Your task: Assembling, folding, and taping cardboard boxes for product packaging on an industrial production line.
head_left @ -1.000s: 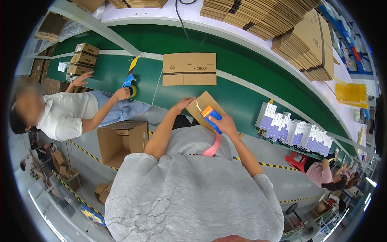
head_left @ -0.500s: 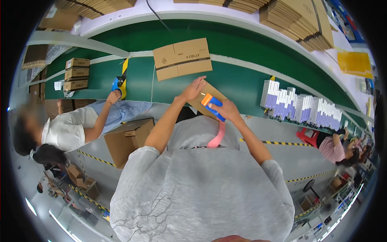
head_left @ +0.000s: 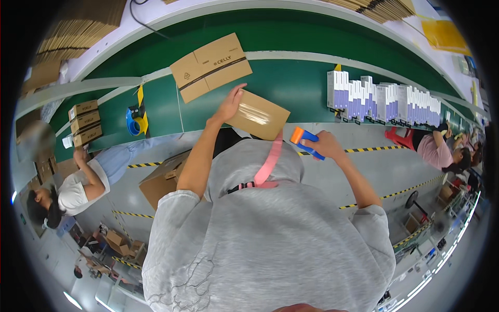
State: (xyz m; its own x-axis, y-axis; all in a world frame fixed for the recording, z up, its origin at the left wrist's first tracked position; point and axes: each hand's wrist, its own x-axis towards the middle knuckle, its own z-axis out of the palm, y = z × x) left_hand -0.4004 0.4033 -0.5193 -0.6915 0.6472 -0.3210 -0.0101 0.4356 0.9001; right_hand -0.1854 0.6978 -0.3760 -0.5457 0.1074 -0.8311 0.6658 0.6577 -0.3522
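Centrally, box at counter's near edge, long axis sloping down rightward; left hand nearer, gripping its left end; right hand, wrapped around blue-orange tool, apart rightward.

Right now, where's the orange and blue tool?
In the head view, the orange-and-blue tool is right of centre, gripped in the person's right hand, just right of the brown carton.
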